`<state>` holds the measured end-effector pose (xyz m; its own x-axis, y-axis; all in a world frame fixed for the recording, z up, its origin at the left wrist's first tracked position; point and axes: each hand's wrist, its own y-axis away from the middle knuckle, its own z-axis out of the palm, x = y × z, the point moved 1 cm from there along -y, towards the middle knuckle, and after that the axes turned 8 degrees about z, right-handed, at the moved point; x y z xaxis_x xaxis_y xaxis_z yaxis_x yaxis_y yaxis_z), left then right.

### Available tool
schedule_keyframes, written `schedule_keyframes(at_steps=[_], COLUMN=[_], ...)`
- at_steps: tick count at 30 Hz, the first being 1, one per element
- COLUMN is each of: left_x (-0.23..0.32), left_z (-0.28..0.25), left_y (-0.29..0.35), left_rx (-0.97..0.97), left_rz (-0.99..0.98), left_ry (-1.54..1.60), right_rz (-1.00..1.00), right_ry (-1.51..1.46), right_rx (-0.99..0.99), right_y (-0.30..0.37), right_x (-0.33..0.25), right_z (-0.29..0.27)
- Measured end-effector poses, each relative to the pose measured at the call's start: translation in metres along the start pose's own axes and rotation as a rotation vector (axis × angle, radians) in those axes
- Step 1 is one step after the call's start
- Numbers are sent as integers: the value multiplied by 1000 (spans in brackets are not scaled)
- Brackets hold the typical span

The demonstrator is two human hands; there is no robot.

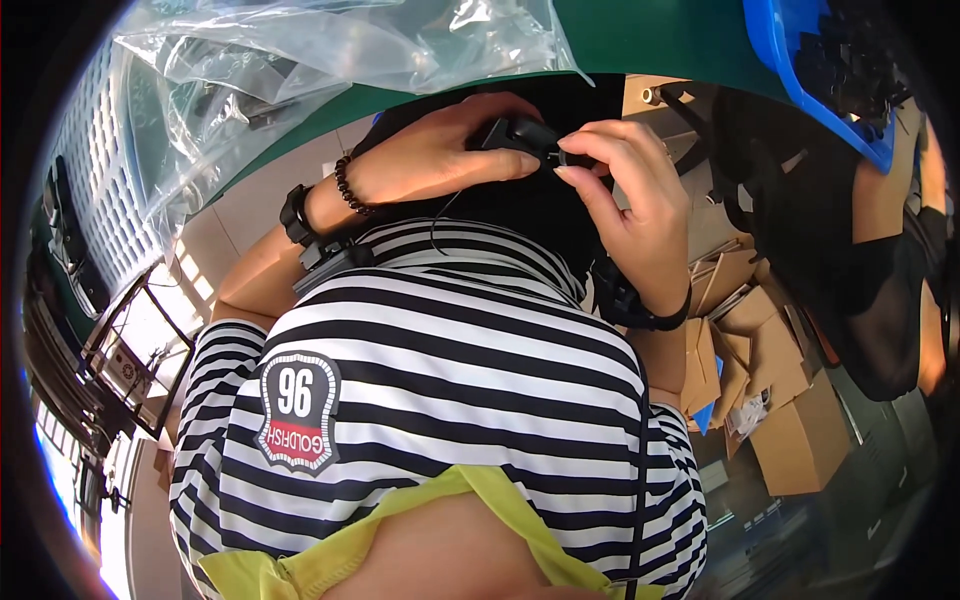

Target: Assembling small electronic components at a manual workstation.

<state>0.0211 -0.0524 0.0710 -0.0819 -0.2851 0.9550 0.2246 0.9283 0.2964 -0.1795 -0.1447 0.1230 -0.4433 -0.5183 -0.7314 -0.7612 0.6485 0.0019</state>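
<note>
Over my lap, my left hand [450, 150] holds a small black plastic device [525, 132], its thumb pressed along the near side. What exactly the device is cannot be made out. Thumb and index finger of my right hand [632, 180] pinch a small dark piece [561, 158] right at the device's right end. Whether that piece is joined to the device or only touching it is unclear. A thin black cord [437, 225] curves down below my left hand. On my left forearm are a beaded bracelet [346, 187] and a black watch [297, 215].
Ahead lies a green tabletop [655, 38] with clear plastic bags [340, 45] spread on its left. A blue bin [785, 75] of dark parts stands at the upper right. Cardboard boxes [800, 435] sit low on the right, near a person in dark clothing [870, 320].
</note>
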Motion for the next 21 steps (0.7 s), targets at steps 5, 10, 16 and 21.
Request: schedule_keyframes(at_steps=[5,10,16,21], left_x=[5,1,-16,-26], left_z=[-3,-2,1,1], left_y=[-3,-2,-6,0], left_rx=[10,25,-31,-105], left_rz=[-1,35,189,170], left_ry=[-31,-67,-82,-72], right_rz=[-97,-105,-17,-59], right_ry=[136,248,161,119], right_rx=[-9,22,-39,-99], right_y=[-5,-7,4,16], right_x=[-2,-12,-6,-3], right_z=[-4,-3,4,13])
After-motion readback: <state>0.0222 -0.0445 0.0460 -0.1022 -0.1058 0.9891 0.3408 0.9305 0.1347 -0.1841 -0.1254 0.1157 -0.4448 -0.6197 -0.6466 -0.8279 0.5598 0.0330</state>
